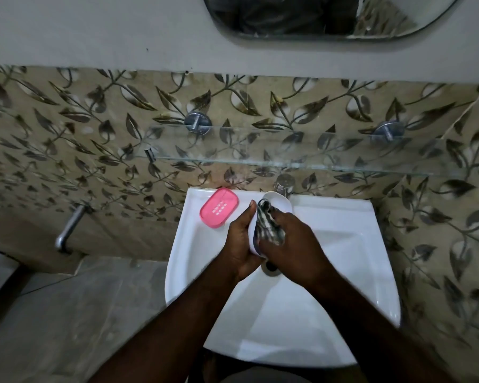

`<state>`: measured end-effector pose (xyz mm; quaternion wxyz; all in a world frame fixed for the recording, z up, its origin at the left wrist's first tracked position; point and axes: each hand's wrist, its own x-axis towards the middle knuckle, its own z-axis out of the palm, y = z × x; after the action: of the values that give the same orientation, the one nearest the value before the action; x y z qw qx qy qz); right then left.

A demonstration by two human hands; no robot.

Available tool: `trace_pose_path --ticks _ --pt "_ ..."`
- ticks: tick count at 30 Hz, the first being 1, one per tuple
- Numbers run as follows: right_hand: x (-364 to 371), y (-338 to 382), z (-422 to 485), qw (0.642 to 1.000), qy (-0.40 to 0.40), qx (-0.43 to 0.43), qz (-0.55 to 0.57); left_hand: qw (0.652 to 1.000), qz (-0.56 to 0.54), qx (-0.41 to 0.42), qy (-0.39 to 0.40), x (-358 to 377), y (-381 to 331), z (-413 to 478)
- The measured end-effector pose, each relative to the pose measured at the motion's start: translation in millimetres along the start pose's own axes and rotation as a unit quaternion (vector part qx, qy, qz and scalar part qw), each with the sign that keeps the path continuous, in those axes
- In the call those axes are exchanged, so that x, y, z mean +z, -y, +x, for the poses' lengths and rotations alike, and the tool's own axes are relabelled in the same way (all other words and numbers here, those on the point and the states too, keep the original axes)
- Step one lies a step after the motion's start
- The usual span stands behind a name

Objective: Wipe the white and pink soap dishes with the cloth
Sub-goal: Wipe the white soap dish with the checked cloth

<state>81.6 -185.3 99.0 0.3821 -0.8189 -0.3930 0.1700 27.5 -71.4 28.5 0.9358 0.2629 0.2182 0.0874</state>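
- head view looks down on the white soap dish [281, 205], which we hold over the back of the sink [343, 272], its far end raised toward the tap [284, 185] and its near end hidden between our hands.
- our left hand [241, 241] grips the dish along its left edge, the thumb lying straight up the rim and the other fingers hidden behind the dish.
- our right hand [291, 244] is closed round the cloth [268, 225], a dark-and-white checked rag, bunched under the fingers and pressed into the hollow of the dish.
- the cloth's top end pokes out past the fingertips and lies against the inside of the dish, just beside the left thumb.
- the pink soap dish [219, 207] lies flat on the back left corner of the sink rim, with rows of pale slots in its middle; it sits just beside the left hand without touching it.
- the drain [271, 268] shows as a dark ring below our two hands, partly covered by them.
- both bare forearms reach in from the lower edge.
- a glass shelf [260, 147] runs along the wall above the sink, carried by two round metal mounts.
- a second metal tap [69, 230] sticks out of the wall low on the left, well apart from the sink.
- leaf-patterned tiles [67, 134] cover the wall, and the lower edge of a mirror [329, 17] shows at the top.
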Motion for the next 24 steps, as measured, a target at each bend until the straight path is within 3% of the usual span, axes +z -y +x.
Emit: trace_pose_path --ticks 3,5,8,11,17,22,24 --pt "7.2 -3.9 -3.3 0.998 0.044 -0.046 -0.008 1.000 0.000 0.012 -0.003 -7.7 -5.2 -3.0" --pt "3.0 -5.0 -3.1 0.998 0.039 -0.016 0.055 1.000 0.007 0.007 0.008 -7.9 -6.2 -6.8" --pt "-13.8 -3.4 5.8 0.971 -0.027 0.070 0.227 0.999 -0.001 0.005 0.040 -1.9 -6.6 -12.3" --pt "-31.1 -4.0 14.8 0.945 -0.081 0.098 0.300 0.998 -0.032 0.008 0.045 0.0 -6.2 -11.6" --pt "-44.1 -10.4 9.7 0.918 -0.052 0.099 0.379 0.999 0.004 0.031 -0.014 -9.7 -6.9 -2.2" --pt "-38.3 -10.3 12.5 0.938 0.000 0.132 0.320 0.999 0.026 0.019 0.006 3.2 -6.8 -4.5" --pt "-26.3 -2.2 13.3 0.897 0.038 0.154 0.413 0.999 0.030 0.009 0.016 11.2 -3.5 -3.3"
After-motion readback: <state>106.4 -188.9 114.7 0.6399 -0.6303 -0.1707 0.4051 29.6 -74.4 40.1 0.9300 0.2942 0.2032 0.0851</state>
